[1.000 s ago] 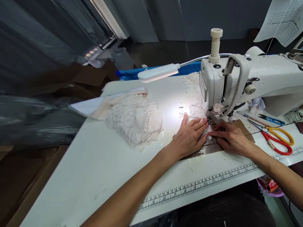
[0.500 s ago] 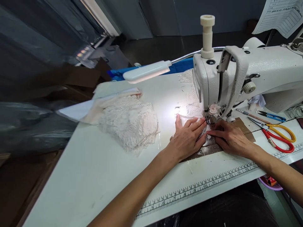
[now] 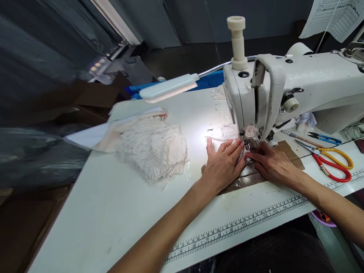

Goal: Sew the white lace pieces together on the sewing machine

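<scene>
My left hand (image 3: 223, 165) lies flat with its fingers stretched over a piece of white lace (image 3: 227, 132), just left of the presser foot (image 3: 250, 144). In front of the foot, my right hand (image 3: 271, 163) has thumb and fingers pinched at the near edge of that lace. Its fingertips are partly hidden. The white sewing machine (image 3: 237, 102) rises above both hands, and a brown sheet (image 3: 247, 181) covers the bed beneath them. A lamp (image 3: 169, 87) lights the lace from the left.
A pile of white lace pieces (image 3: 159, 148) rests on the table's left. To the right lie scissors with red and yellow handles (image 3: 332, 163), blue thread snips (image 3: 325, 138) and a pencil-like stick (image 3: 301, 138). A printed ruler (image 3: 244, 223) runs along the front edge.
The whole view has shifted slightly, so the machine and my hands appear a little further left. Both hands keep nearly the same places on the lace beside the presser foot.
</scene>
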`<state>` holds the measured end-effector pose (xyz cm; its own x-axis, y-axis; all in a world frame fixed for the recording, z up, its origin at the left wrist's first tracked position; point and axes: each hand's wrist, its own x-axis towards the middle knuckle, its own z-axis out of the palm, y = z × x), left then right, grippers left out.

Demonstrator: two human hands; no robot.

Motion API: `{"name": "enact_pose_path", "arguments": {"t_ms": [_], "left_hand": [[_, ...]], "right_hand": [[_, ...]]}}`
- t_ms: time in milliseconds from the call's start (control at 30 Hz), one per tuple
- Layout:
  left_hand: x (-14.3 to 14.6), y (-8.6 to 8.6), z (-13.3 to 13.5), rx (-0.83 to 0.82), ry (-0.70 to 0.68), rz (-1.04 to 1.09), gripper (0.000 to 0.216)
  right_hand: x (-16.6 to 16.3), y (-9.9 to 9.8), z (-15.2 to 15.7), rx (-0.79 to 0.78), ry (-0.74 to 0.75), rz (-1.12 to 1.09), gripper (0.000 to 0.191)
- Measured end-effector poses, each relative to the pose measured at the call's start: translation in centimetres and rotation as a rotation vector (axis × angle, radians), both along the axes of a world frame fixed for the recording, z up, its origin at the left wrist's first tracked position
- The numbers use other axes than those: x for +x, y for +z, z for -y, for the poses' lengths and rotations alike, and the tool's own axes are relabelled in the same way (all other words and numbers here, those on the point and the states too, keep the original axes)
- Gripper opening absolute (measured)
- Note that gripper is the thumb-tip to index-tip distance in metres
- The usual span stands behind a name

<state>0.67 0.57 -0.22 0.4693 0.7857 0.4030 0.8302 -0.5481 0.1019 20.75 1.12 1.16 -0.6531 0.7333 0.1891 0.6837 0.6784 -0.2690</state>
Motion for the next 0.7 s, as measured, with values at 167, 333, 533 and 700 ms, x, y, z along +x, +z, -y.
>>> {"name": "enact_pose_path", "arguments": {"t_ms": [167,333,533,700], "left_hand": [[0.5,-0.2,-0.1,0.023,0.063,0.021,0.031],[1.0,-0.5,0.0,0.047,0.1,0.02,0.031],[0.1,0.7,-0.1,0.141,0.07,0.073,0.027],[-1.6,2.4,-1.6,0.193,-0.268,0.071,0.02]], "right_hand": [[0.1,-0.5,-0.6,0.016,-0.009,0.021,0.037],[0.3,-0.5,-1.0,-0.01,-0.023,0.034,0.039],[1.9,0.6,-1.8,-0.275,-0.042,-0.333,0.033],[2.1,1.8,-3.1,-0.515,-0.204,-0.343,0.026]]}}
